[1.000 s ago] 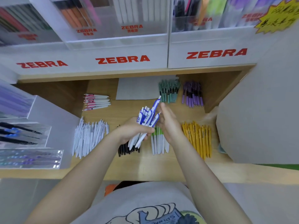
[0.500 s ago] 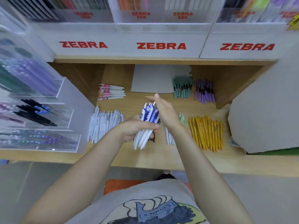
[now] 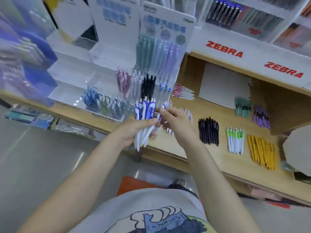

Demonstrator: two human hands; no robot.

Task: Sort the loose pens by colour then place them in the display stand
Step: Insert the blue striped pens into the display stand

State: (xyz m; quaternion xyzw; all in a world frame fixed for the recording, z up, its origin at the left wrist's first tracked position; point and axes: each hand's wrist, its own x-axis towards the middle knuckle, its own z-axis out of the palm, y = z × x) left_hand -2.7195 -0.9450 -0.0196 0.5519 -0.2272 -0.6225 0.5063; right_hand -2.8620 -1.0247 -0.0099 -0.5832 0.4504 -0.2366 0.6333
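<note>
My left hand (image 3: 134, 130) grips a bundle of white pens with blue clips (image 3: 145, 121), held upright in front of the clear display stand (image 3: 107, 78). My right hand (image 3: 176, 123) pinches the top of that bundle with thumb and fingertips. The stand's compartments hold pink, white, black and blue-tipped pens. On the wooden shelf (image 3: 210, 158) lie sorted piles: black pens (image 3: 209, 131), white pens with green clips (image 3: 235, 140), yellow pens (image 3: 262, 153), teal pens (image 3: 243, 106), purple pens (image 3: 260, 116) and pink-clipped pens (image 3: 183, 93). White pens lie partly hidden behind my right hand.
A white sheet (image 3: 223, 85) lies at the back of the shelf under white ZEBRA display boxes (image 3: 252, 52). A grey cardboard piece (image 3: 297, 148) stands at the right edge. More racks of pens (image 3: 25, 64) fill the left, blurred. Grey floor lies below the shelf edge.
The view has swung left, bringing the clear display stand into sight. Both hands have moved left with the blue-clipped bundle, away from the sorted piles, and now sit before the stand.
</note>
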